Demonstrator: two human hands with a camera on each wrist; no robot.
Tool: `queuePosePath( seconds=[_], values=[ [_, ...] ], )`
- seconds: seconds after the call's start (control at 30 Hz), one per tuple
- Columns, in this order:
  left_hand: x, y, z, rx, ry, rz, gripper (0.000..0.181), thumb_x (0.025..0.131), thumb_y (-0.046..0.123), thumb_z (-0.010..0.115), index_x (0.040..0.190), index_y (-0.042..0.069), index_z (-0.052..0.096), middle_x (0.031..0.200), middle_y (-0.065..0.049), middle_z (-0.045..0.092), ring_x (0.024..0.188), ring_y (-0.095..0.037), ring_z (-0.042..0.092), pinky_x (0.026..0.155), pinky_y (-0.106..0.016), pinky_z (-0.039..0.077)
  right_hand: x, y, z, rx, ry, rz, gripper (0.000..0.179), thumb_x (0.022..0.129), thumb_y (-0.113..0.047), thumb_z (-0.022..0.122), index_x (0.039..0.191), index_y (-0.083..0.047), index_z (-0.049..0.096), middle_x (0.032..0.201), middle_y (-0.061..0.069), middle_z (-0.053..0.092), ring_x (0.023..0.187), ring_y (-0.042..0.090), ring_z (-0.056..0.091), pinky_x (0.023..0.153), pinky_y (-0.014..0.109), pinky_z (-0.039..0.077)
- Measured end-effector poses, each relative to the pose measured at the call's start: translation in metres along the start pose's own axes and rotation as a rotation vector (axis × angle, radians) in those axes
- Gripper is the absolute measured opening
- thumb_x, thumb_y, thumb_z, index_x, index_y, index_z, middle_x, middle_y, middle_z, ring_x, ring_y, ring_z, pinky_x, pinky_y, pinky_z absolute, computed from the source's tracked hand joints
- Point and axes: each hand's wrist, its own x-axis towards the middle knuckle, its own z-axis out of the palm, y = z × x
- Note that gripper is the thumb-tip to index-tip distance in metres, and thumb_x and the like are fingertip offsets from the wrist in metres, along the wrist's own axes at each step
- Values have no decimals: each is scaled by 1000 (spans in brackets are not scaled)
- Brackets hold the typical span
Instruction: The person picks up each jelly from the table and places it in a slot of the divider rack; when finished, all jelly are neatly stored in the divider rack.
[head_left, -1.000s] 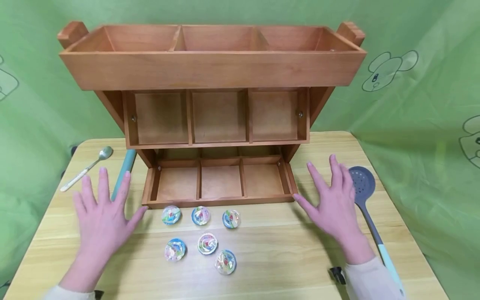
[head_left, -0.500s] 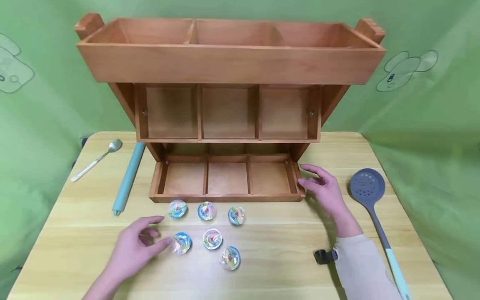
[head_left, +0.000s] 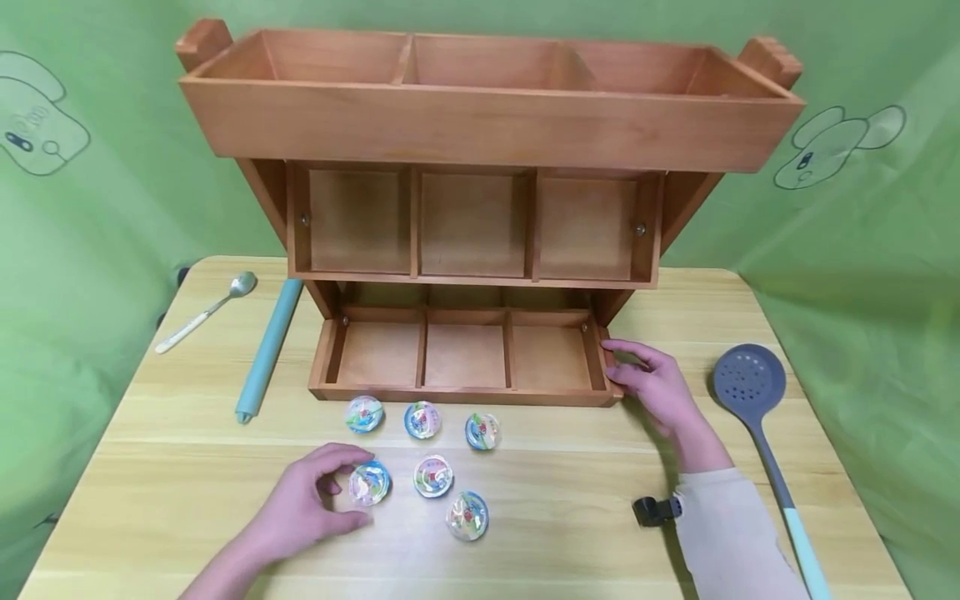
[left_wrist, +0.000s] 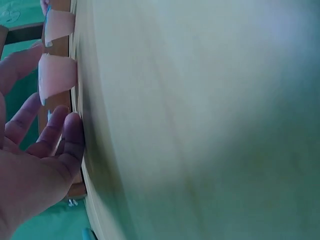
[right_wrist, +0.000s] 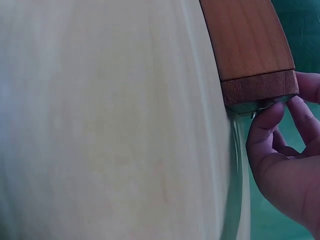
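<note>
Several small jelly cups with shiny printed lids stand on the table in front of a three-tier wooden rack (head_left: 480,397). My left hand (head_left: 303,508) is around the front-left jelly cup (head_left: 369,483), index finger at its far side and thumb at its near side. In the left wrist view that cup (left_wrist: 57,77) shows a pink tapered side, with a gap to the loosely spread fingers. My right hand (head_left: 656,387) holds the right end of the rack's lowest tray, thumb (right_wrist: 270,116) against its side and index finger at its top edge.
Left of the rack lie a spoon (head_left: 206,312) and a rolled teal tube-like thing (head_left: 268,354). A grey slotted skimmer (head_left: 750,383) lies at the right. More jelly cups, such as the middle one (head_left: 432,477), stand close by. Green cloth hangs behind.
Both hands, first spread flat in the air, have come down. The left has moved right to the front-left jelly cup; the right has taken hold of the rack's end. The view has shifted slightly.
</note>
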Motion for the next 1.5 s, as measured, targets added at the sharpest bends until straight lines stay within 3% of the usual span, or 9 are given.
queuePosePath(
  seconds=[0.23, 0.37, 0.5, 0.73, 0.9, 1.07, 1.27, 1.5],
  values=[
    [-1, 3, 4, 80, -15, -15, 60, 62, 9, 94, 117, 14, 72, 102, 12, 67, 76, -13, 58, 64, -28, 52, -1, 1, 0, -3, 2, 0, 44, 91, 5, 67, 134, 8, 56, 99, 14, 60, 75, 10, 61, 68, 23, 54],
    [-2, 2, 5, 81, -11, -44, 57, 63, 11, 93, 116, 15, 72, 98, 14, 67, 74, -13, 58, 64, -28, 52, -1, 1, 0, -9, 9, -5, 43, 91, 6, 66, 133, 8, 57, 92, 9, 60, 73, 10, 59, 64, 22, 53],
    [-4, 2, 4, 48, -9, -64, 55, 63, 14, 94, 113, 15, 72, 93, 12, 66, 73, -14, 57, 63, -28, 51, -2, 0, 0, -16, 11, -3, 43, 91, 7, 65, 133, 9, 56, 90, 8, 59, 72, 10, 58, 62, 22, 52],
    [-8, 3, -1, -61, -34, -119, 54, 61, 14, 95, 109, 12, 71, 94, 7, 68, 80, -15, 61, 69, -28, 55, -2, 0, 1, -51, 2, 9, 44, 93, 3, 66, 135, 8, 55, 109, 17, 56, 77, 11, 60, 65, 23, 53],
    [-9, 9, -7, -104, -41, -84, 53, 63, 13, 95, 109, 9, 69, 99, 4, 69, 85, -16, 66, 77, -29, 57, -1, -1, 3, -52, -4, 8, 44, 93, 1, 67, 135, 8, 55, 112, 17, 56, 77, 11, 59, 64, 23, 52],
    [-8, 18, -13, -105, -7, -48, 52, 64, 12, 95, 109, 10, 69, 99, 3, 69, 85, -16, 68, 77, -29, 57, 0, -1, 6, -62, -5, 10, 44, 94, 1, 66, 135, 8, 54, 110, 19, 57, 77, 12, 60, 65, 24, 53],
    [5, 29, -18, -129, 60, -29, 55, 62, 9, 95, 111, 6, 69, 101, -2, 69, 86, -18, 69, 77, -31, 58, 1, -2, 5, -61, -6, 7, 44, 94, 0, 66, 135, 8, 54, 113, 19, 56, 78, 11, 60, 66, 24, 53],
    [35, 33, -23, -283, 50, -63, 59, 65, -2, 90, 118, -5, 64, 108, -17, 66, 89, -24, 71, 76, -35, 58, -2, -2, 2, -55, 8, 4, 42, 94, 2, 65, 134, 8, 54, 114, 20, 54, 77, 11, 61, 65, 23, 53]
  ],
)
